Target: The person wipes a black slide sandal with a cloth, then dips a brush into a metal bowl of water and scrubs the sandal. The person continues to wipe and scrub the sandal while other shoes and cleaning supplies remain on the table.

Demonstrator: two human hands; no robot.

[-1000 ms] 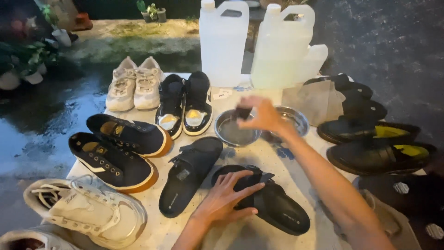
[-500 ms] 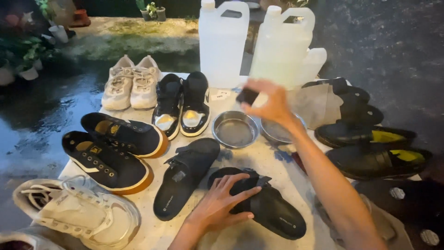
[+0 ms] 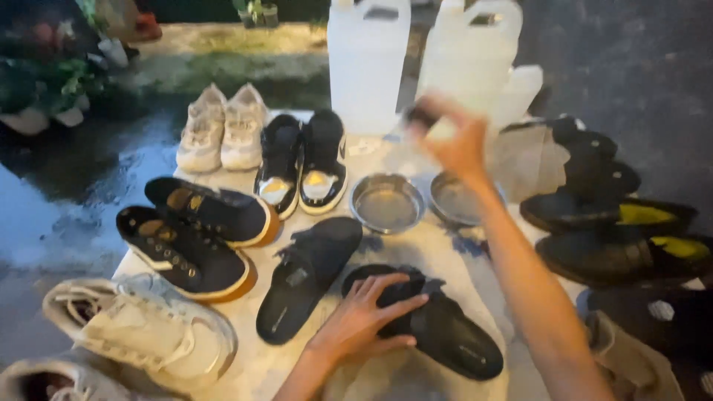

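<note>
My left hand (image 3: 364, 319) lies flat on the strap of a black slide sandal (image 3: 438, 330) near the table's front. Its twin, another black sandal (image 3: 308, 275), sits just to the left. My right hand (image 3: 453, 137) is raised, blurred, above and behind two round metal bowls (image 3: 386, 202) (image 3: 457, 199). Its fingers pinch a small dark object (image 3: 421, 116), in front of the white plastic jugs (image 3: 368, 63) (image 3: 475, 67).
On the white table (image 3: 453, 256) stand beige sneakers (image 3: 221, 135), black high-tops (image 3: 301, 163), navy lace-ups (image 3: 197, 234) and white sneakers (image 3: 141, 327). Black shoes with yellow insoles (image 3: 616, 234) fill the right side. Wet ground and potted plants (image 3: 52, 82) lie to the left.
My right hand has lifted from above the left bowl, up and to the right toward the jugs, still gripping the small dark object. My left hand stays on the sandal.
</note>
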